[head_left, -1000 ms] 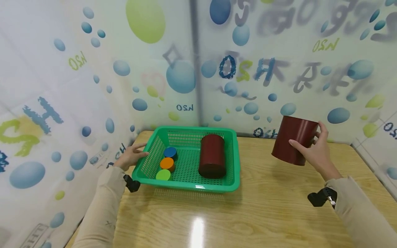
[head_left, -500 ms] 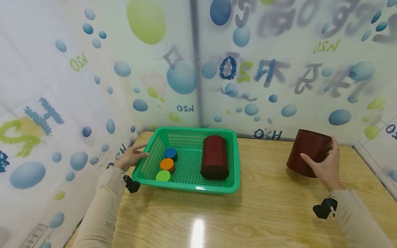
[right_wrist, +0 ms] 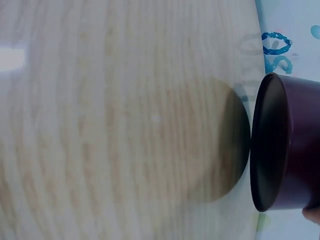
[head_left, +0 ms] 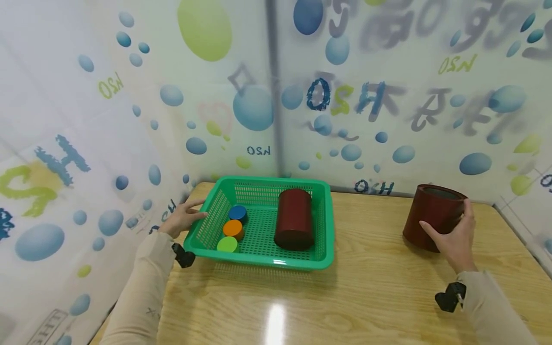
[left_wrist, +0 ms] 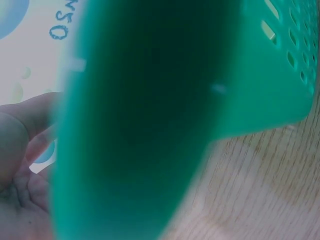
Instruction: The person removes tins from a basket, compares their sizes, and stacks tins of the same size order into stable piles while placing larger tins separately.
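1. Right hand (head_left: 458, 239) grips the red tub (head_left: 427, 218), thumb across the near side, fingers round its right side; tub is at the right of the tabletop (head_left: 379, 287), well apart from the green basket (head_left: 258, 260); cannot tell whether its lower rim touches the tabletop.
2. Left hand (head_left: 180, 220) lies at the basket's left rim, fingers extended, gripping nothing visibly; left wrist view blurred there.
3. In basket: second tub (head_left: 295, 219) on its side, to the right; blue block (head_left: 238, 213), orange block (head_left: 233, 230), lime block (head_left: 227, 245) in a row, to the left.
4. Handling, judged: tub probably light and stiff, lower end looking hollow; sheen suggests some slip; thin wall might dent.
5. Best hold: outer wall, mid-height, thumb opposing fingers; wide body, so spread the grip.
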Demonstrator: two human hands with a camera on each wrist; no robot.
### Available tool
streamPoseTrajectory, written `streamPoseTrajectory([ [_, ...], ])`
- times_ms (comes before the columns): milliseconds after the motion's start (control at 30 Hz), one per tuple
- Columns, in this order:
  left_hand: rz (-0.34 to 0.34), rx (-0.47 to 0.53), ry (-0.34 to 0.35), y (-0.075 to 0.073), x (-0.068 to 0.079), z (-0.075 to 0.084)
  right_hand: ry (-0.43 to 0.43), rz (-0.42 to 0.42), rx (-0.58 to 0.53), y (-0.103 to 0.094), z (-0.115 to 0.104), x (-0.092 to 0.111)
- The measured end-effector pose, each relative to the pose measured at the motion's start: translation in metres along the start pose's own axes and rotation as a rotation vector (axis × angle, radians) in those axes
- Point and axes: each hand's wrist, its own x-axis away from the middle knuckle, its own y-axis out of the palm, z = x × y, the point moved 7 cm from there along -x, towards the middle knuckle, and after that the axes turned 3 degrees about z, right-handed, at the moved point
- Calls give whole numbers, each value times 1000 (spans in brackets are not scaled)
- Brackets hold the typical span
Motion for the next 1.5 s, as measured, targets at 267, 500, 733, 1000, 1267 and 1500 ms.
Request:
streamPoseTrajectory([
  [267,11,-1,-3,-1,1,-1,47,33,-140,-1,10,6],
  [500,4,4,-2,0,-1,-3,134,-8,-149,-1,14,18],
  [733,2,-7,4,-1,-1,-4,153,-17,-129,-2,16,22],
  [1000,1,-5,1,0,-2,-4,150,-36,-160,-2,16,30],
  [1267,-3,-3,-2,-1,0,-3,164,-29,-202,-5,17,33],
  [1500,-10,8,10,1,0,-2,81,0,-178,-15,57,12],
])
